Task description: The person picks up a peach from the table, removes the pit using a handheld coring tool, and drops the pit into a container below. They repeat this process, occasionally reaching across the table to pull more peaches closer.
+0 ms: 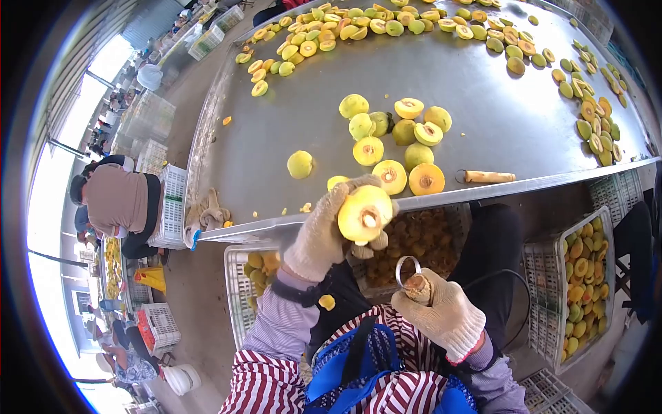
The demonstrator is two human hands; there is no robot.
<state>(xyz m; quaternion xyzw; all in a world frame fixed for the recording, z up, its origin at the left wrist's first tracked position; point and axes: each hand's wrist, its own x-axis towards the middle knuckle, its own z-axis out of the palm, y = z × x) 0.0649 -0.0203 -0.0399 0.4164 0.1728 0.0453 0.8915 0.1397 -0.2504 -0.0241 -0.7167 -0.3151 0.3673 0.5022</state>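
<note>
A halved fruit is gripped in the raised left hand, cut face shown, at the near edge of the worktop. Lower and to that hand's right, a ring-bladed tool is clasped in the right hand, ring uppermost.

Fruit-processing workshop, large open shed by look of it. Long metal worktable spread with halved fruit. Slatted plastic crate of fruit beside it; more crates stacked along far side. Several people at work, one seated person nearest. Ribbed panelling overhead, bare floor, bright daylight through open side.
</note>
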